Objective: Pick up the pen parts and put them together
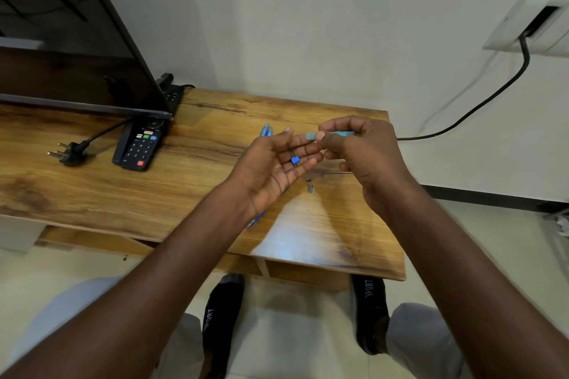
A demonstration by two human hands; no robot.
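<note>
Head view: right hand (357, 151) pinches pen barrel (334, 134); axis left-right.

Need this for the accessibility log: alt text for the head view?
Right hand pinches a light blue pen barrel above a wooden table; the open left hand carries a small blue cap on its fingers. A black remote control lies at left.

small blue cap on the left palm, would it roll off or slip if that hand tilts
The small blue cap lies loose on the open left hand, with no finger curled round it, so a tilt would probably slide it off. It looks tiny and light. Its blocky shape suggests sliding rather than rolling.
</note>
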